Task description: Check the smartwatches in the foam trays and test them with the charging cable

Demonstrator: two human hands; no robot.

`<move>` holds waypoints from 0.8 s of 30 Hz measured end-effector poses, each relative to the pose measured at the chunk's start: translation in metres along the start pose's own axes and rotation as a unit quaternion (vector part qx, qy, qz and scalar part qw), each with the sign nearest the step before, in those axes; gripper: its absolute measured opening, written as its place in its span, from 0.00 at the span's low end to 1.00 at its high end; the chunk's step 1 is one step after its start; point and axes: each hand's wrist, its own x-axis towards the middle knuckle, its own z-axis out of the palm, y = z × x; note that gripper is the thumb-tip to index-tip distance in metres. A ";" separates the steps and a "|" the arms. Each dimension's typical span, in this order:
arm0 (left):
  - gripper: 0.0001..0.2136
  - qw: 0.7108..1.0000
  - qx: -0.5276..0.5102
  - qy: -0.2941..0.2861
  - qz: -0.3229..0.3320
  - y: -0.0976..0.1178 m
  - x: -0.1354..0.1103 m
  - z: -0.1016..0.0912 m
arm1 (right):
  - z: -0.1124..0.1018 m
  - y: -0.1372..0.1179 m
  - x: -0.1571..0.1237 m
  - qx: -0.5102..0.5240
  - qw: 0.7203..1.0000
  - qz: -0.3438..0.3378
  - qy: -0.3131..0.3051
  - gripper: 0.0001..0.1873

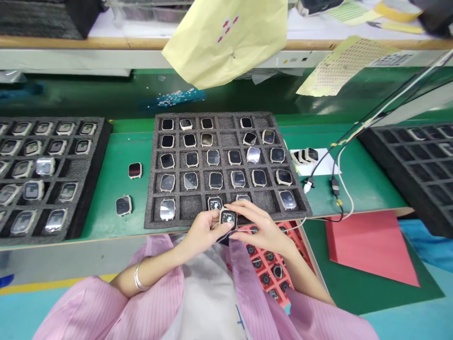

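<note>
Between my two hands is a smartwatch case [228, 219] with its screen lit, held near the front edge of a dark foam tray [189, 215]. My left hand [205, 233] grips its left side, the thumb lying over the lower screen. The fingers of my right hand [260, 226] close on its right side and top corner. A thin white cable [297, 225] runs to the watch from the right. Just behind it, another lit watch [214, 203] sits in a tray pocket. My right hand partly covers a further watch [243, 197].
Two loose watches [135, 170] [123, 205] lie left of the tray. A second foam tray [95, 156] stands further left, another tray [392, 141] at right. Several watches rest on white paper [325, 163] near black cables [334, 186]. A red tray [260, 267] is below my right arm.
</note>
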 end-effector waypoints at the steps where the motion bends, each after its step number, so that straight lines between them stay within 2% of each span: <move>1: 0.15 1.000 -0.002 -0.007 -0.001 0.000 0.000 -0.001 | 0.001 0.001 -0.001 -0.006 1.000 0.002 0.002 0.29; 7: 0.14 1.000 0.017 -0.011 -0.019 0.001 -0.003 -0.009 | 0.018 0.000 -0.002 -0.044 0.999 0.007 0.028 0.29; 11: 0.14 0.999 0.036 -0.020 -0.021 0.003 -0.009 -0.015 | 0.036 -0.006 0.003 -0.051 0.995 0.005 0.084 0.25; 14: 0.16 0.996 0.085 -0.040 -0.005 0.006 -0.015 -0.017 | 0.036 -0.009 0.007 -0.040 0.994 -0.007 0.104 0.23; 18: 0.20 0.993 0.083 -0.078 -0.020 0.013 -0.017 -0.016 | 0.004 -0.008 0.003 -0.041 0.993 -0.009 0.110 0.25; 21: 0.19 0.996 0.051 -0.073 -0.031 0.018 -0.013 -0.012 | -0.029 0.001 -0.009 -0.115 0.984 0.038 0.128 0.26; 24: 0.20 0.996 0.033 -0.077 -0.038 0.019 -0.005 -0.003 | -0.051 0.008 -0.023 -0.206 0.971 0.085 0.088 0.23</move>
